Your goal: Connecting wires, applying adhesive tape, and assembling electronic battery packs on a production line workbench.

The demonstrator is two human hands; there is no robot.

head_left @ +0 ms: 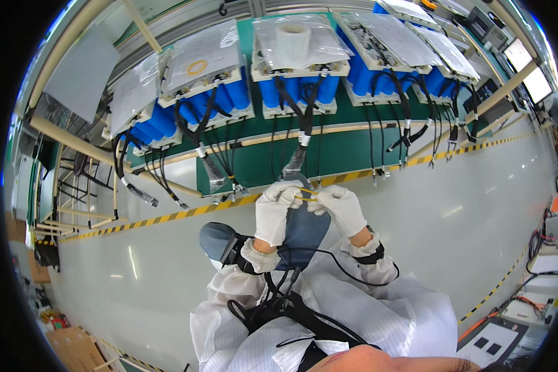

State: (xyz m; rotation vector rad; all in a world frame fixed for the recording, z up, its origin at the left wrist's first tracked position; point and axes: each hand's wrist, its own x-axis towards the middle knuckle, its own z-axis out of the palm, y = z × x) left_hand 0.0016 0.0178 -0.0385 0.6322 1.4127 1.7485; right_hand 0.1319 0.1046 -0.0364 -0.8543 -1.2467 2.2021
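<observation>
We hold both gloved hands up in front of us at the near edge of the green counter (347, 155), close together, and between them stretches a thin yellow rubber band (306, 196). Our left hand (274, 211) pinches one end of it with closed fingers and our right hand (341, 208) grips the other, so the band runs taut across the small gap just below a black cable bundle (296, 162) in a clear sleeve that hangs off the counter's edge. Behind the band we see a dark blue-grey pouch (304, 229), which seems pressed between our wrists, though we cannot tell just how it is held. We judge the banding of this bundle to be under way and not finished: the band is stretched open but does not yet sit around the cable. On the counter stand several blue battery packs (301, 90) under clear plastic covers, each with its own black leads trailing over the edge; another yellow band (197, 67) lies on the cover of one pack toward the left end, and a white tape roll (292, 37) rests on the middle one. Our forearms rise from the lower edge in white sleeves, wrists bent inward, fingertips nearly meeting.
</observation>
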